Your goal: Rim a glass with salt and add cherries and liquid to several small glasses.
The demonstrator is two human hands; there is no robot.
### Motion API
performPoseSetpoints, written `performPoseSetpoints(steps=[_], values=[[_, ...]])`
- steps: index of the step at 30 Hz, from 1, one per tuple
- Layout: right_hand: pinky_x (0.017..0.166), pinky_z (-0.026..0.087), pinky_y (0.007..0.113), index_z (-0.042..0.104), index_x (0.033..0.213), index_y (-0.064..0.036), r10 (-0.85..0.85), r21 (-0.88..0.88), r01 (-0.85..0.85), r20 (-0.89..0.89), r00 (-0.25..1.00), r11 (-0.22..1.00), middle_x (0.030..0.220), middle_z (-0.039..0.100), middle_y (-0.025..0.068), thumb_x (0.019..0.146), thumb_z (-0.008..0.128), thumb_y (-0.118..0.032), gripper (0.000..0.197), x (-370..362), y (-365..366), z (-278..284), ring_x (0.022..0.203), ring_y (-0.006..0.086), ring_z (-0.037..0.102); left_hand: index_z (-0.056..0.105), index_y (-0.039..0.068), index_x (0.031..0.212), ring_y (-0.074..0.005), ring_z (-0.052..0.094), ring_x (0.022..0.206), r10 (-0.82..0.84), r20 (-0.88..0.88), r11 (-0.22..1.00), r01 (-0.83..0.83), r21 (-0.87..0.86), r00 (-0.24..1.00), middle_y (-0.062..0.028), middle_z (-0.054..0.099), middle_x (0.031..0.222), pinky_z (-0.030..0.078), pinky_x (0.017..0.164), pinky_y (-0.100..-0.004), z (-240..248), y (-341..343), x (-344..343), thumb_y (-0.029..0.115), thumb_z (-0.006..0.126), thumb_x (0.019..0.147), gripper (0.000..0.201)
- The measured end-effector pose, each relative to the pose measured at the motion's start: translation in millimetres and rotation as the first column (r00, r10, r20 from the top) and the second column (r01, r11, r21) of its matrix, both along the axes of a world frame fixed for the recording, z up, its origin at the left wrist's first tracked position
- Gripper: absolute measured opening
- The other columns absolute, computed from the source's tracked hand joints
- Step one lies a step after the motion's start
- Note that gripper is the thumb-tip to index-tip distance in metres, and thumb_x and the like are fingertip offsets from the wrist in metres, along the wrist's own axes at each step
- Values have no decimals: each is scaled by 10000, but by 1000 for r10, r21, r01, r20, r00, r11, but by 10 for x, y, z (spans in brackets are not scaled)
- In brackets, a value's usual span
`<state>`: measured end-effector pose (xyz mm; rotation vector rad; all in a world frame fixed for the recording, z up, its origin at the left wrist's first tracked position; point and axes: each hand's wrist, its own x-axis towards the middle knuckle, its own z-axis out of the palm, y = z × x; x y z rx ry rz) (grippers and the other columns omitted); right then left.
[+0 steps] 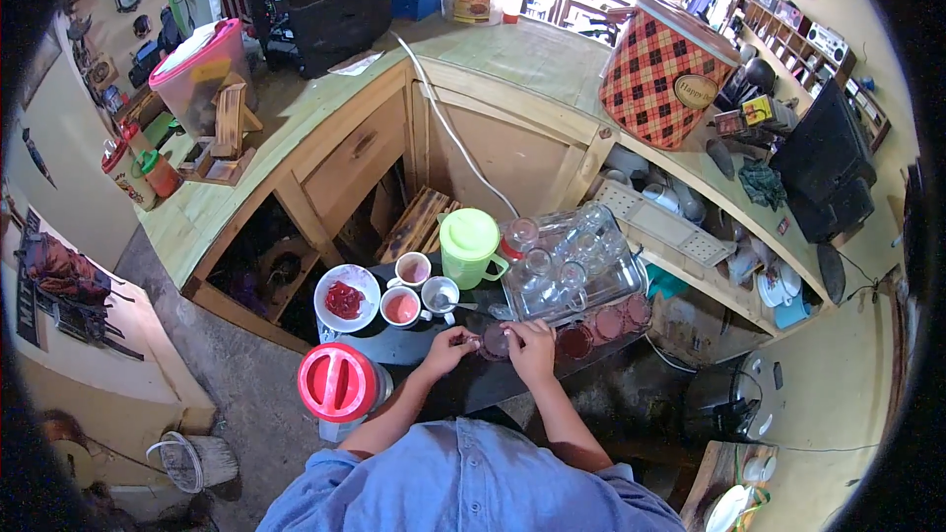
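My left hand (449, 352) and my right hand (532, 349) pinch opposite edges of a dark, round, coaster-like disc (495, 342) low over the dark table. To the right lie more reddish-brown discs (574, 341) in a row along the near edge. Just beyond my hands, a metal tray (545, 314) bears several clear glass mugs and glasses (573, 275). A lime-green pitcher (471, 244) stands left of the tray. Nearer my left hand are a white cup with a spoon (439, 296), a cup of pink stuff (401, 307) and another cup (413, 268).
A white bowl with red contents (345, 299) and a red-lidded jug (338, 381) stand at the left. Beyond the table curves a wooden counter (522, 54) with open shelves, bearing a plaid bucket (655, 74). A white cable (448, 113) hangs down its front. A basket (194, 461) sits on the floor.
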<state>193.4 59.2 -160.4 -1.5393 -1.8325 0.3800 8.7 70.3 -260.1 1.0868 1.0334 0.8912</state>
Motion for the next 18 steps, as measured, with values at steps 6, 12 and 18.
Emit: performPoseSetpoints(steps=[6,12,18], values=[[707,396,380,696,833,-145,59,-12,-59,-61,996,998,738,634,55,765,622,-126,102,14,8,-9,752,251,573,620,10,888,-100,571,796,22,-31,999,-21,33,999,-25,634,832,452,750,-245,28,-11,15,50,658,800,103],[726,408,388,693,828,-121,79,-29,-77,52,996,997,762,645,69,763,624,-115,95,26,-12,29,768,263,573,622,11,882,-99,577,784,13,27,1000,-13,5,1000,-29,640,834,459,744,-248,34,-6,1,57,661,802,101],[787,400,400,697,832,-130,99,-92,-95,38,994,991,812,663,44,762,639,-140,91,56,27,-79,811,247,574,625,11,890,-99,584,783,8,-8,999,-7,44,1000,-32,644,833,465,743,-252,53,0,11,55,660,805,102]])
